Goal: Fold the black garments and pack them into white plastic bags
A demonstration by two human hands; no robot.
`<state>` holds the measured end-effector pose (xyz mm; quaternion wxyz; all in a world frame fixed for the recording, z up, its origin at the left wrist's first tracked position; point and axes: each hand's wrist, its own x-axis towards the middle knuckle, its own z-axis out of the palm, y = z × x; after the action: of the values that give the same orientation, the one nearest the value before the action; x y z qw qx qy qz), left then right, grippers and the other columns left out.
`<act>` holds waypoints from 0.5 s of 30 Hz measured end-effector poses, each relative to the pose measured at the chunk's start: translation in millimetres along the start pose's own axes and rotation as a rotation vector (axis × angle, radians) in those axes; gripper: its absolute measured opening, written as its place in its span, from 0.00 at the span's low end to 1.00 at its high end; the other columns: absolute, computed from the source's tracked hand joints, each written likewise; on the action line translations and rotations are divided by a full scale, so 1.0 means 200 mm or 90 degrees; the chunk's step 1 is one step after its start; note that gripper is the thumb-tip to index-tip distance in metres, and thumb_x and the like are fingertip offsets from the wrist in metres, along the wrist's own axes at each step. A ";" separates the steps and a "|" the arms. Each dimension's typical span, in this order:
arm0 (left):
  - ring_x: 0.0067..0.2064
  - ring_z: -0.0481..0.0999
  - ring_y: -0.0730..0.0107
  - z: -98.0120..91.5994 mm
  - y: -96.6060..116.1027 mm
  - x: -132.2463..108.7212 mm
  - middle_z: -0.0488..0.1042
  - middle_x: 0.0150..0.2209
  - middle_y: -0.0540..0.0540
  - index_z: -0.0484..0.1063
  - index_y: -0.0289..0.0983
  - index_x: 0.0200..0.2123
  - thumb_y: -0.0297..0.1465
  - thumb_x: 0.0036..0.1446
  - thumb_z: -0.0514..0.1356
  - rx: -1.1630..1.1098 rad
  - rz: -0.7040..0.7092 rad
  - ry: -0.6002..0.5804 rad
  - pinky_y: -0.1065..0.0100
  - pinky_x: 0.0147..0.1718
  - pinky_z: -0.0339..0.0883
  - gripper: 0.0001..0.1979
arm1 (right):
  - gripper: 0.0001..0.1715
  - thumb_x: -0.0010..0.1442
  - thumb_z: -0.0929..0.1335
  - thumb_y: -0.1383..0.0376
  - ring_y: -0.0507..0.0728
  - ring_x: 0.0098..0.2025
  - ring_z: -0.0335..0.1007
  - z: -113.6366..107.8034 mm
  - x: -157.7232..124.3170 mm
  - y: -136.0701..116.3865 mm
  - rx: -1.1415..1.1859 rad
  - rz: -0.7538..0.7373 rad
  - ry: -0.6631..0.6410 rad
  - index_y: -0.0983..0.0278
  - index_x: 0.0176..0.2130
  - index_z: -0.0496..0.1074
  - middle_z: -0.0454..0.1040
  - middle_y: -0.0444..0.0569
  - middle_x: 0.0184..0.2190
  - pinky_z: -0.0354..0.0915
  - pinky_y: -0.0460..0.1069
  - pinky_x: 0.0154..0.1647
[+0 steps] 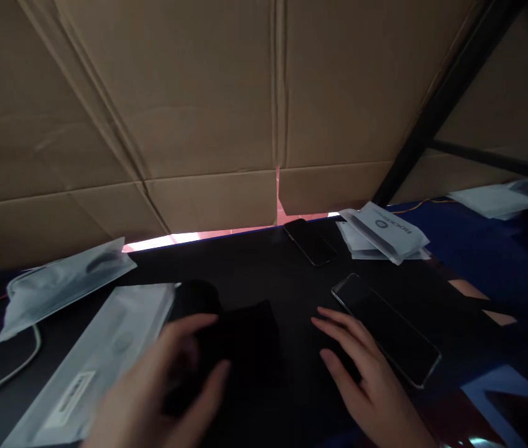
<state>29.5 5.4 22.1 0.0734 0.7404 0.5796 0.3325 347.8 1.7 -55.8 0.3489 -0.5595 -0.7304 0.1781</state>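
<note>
A flat black rectangular item (249, 336), too dark to name, lies on the black tabletop between my hands. My left hand (161, 379) is at its left edge, slightly blurred, with thumb and forefinger apart; its other fingers are partly hidden. Just beyond that hand, a rounded black object (196, 295) is hard to make out. My right hand (361, 373) hovers low with fingers spread and nothing in them. Beside it rests a smartphone (389, 330) with a dark screen. A long frosted plastic pouch (100, 354) with a barcode label is partly behind my left hand.
A second dark phone (311, 242) lies farther back, near white printed packets (385, 233). At the left are another frosted pouch (68, 286) and a pale cable (16, 370). A cardboard wall (208, 93) closes off the back; a dark metal bar (450, 93) slants at the right.
</note>
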 end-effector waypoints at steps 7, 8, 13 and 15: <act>0.67 0.78 0.52 0.22 0.04 -0.06 0.78 0.66 0.42 0.69 0.46 0.68 0.41 0.74 0.57 0.177 0.207 -0.002 0.54 0.53 0.84 0.23 | 0.22 0.78 0.65 0.58 0.63 0.66 0.76 0.01 0.01 0.01 0.004 -0.026 0.029 0.45 0.67 0.73 0.76 0.46 0.66 0.78 0.59 0.62; 0.71 0.74 0.47 0.25 0.01 -0.08 0.74 0.70 0.40 0.64 0.42 0.72 0.41 0.75 0.55 0.232 0.222 -0.009 0.49 0.54 0.84 0.27 | 0.22 0.78 0.65 0.58 0.63 0.66 0.76 0.01 0.01 0.01 0.006 -0.023 0.024 0.45 0.67 0.73 0.75 0.46 0.66 0.78 0.59 0.62; 0.75 0.64 0.38 0.32 -0.06 -0.15 0.63 0.76 0.38 0.48 0.34 0.80 0.43 0.76 0.51 0.322 0.285 -0.083 0.41 0.56 0.82 0.36 | 0.21 0.79 0.65 0.58 0.61 0.66 0.75 0.00 0.01 0.00 0.010 -0.012 0.021 0.43 0.66 0.73 0.76 0.44 0.66 0.78 0.58 0.63; 0.77 0.63 0.42 0.27 -0.08 -0.15 0.61 0.77 0.40 0.45 0.38 0.80 0.42 0.77 0.49 0.275 0.258 -0.094 0.41 0.60 0.78 0.36 | 0.21 0.79 0.65 0.58 0.61 0.66 0.76 0.00 0.01 0.00 0.012 -0.017 0.025 0.43 0.66 0.73 0.76 0.44 0.65 0.78 0.58 0.63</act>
<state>44.3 -3.0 -38.9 -0.1117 0.8615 0.4704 0.1551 346.9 3.8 -55.7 0.3709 -0.5500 -0.7288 0.1694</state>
